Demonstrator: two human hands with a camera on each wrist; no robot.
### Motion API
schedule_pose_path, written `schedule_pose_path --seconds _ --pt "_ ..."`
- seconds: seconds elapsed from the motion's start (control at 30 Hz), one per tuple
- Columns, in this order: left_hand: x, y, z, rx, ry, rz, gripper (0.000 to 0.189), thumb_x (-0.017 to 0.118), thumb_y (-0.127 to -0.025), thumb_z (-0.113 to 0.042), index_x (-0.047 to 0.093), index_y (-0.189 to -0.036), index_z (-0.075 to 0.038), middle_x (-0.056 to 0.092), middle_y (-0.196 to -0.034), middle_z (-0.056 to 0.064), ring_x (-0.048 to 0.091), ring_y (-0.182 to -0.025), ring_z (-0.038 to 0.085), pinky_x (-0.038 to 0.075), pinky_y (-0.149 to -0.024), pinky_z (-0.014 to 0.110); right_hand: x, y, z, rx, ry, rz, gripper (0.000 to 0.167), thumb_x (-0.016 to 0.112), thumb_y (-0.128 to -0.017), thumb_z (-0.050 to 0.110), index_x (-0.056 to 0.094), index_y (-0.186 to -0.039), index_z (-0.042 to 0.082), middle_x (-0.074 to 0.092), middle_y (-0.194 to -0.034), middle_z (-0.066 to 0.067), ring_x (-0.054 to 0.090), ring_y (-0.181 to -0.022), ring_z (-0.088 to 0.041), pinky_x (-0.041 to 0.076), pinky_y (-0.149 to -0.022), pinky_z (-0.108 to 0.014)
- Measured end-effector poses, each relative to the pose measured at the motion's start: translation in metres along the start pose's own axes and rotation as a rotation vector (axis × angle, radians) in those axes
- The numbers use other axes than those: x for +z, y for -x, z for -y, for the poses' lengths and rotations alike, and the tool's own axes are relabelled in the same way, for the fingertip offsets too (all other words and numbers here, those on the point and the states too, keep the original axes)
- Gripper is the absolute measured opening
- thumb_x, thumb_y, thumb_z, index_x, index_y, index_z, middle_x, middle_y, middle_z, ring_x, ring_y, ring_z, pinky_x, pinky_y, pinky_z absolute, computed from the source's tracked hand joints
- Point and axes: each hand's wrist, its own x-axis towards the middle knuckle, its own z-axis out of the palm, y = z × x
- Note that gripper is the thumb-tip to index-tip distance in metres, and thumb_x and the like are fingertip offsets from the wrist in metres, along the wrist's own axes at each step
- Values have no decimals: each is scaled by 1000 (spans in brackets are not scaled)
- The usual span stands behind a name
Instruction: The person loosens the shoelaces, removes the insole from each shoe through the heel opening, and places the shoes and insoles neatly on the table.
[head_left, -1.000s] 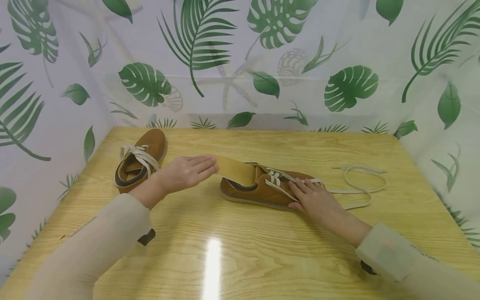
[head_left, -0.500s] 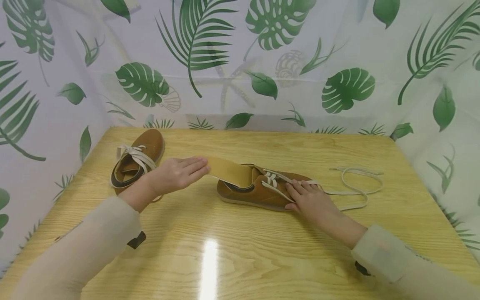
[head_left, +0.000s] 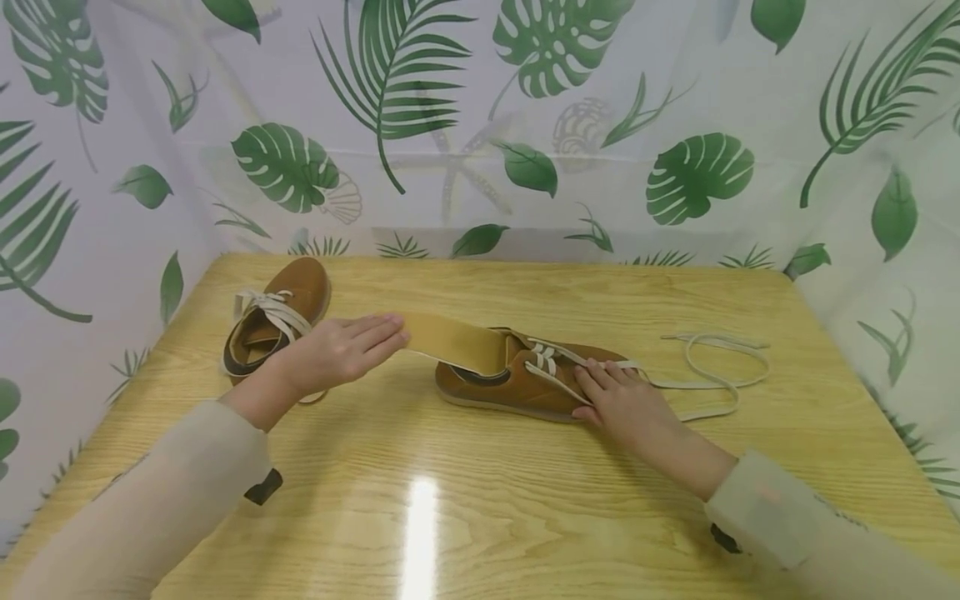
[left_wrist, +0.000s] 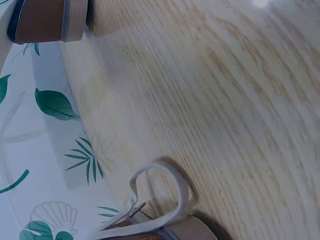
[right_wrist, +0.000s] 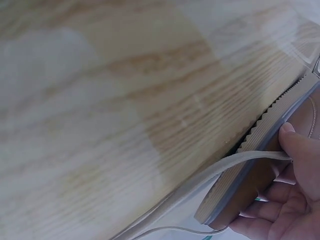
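In the head view, my left hand pinches the end of a tan insole, whose other end sits inside the opening of a brown lace-up shoe. The insole slants up out of the heel side. My right hand grips the toe part of this shoe; in the right wrist view its thumb lies along the side above the ridged sole, with the fingers round the toe. Pale laces run loosely through the eyelets. The left hand itself does not show in the left wrist view.
A second brown shoe with pale laces stands at the back left, partly behind my left hand. Long loose lace ends curl on the wooden table right of the held shoe. A leaf-print cloth hangs behind the table.
My left hand has moved left, drawing the insole farther out of the shoe, so more of it shows. My right hand stays on the shoe's toe.
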Motion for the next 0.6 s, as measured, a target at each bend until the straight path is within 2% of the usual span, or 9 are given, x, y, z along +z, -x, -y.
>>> schedule_pose_path --seconds 0.17,0.3,0.43,0.6 --pt "0 0 -2 -26 -19 -43 28 39 -99 4 66 -103 2 71 -97 15 70 -86 23 60 -66 29 -3 -1 1 -5 -2 8 54 56 -93 38 54 -130 -1 54 -131 -21 53 -118 -40 49 -96 -51" --pt "7 -10 -5 -54 -102 -96 22 48 -98 -5 70 -99 -1 72 -94 11 71 -84 20 60 -69 28 -5 0 0 -13 9 4 54 57 -92 38 54 -129 -1 55 -130 -22 54 -116 -40 51 -94 -50" --pt "17 -21 -6 -73 -177 -118 21 58 -95 -19 73 -93 -4 73 -90 8 71 -81 18 60 -71 27 -4 0 -1 -19 28 -6 54 58 -92 38 55 -128 -2 56 -129 -22 56 -114 -39 52 -92 -48" --pt "21 -24 -6 -88 -208 -156 24 57 -95 -21 73 -87 -4 74 -86 8 71 -75 19 60 -67 27 -3 -1 -1 -33 34 -32 54 59 -91 38 56 -127 -2 58 -127 -22 57 -112 -39 53 -90 -48"
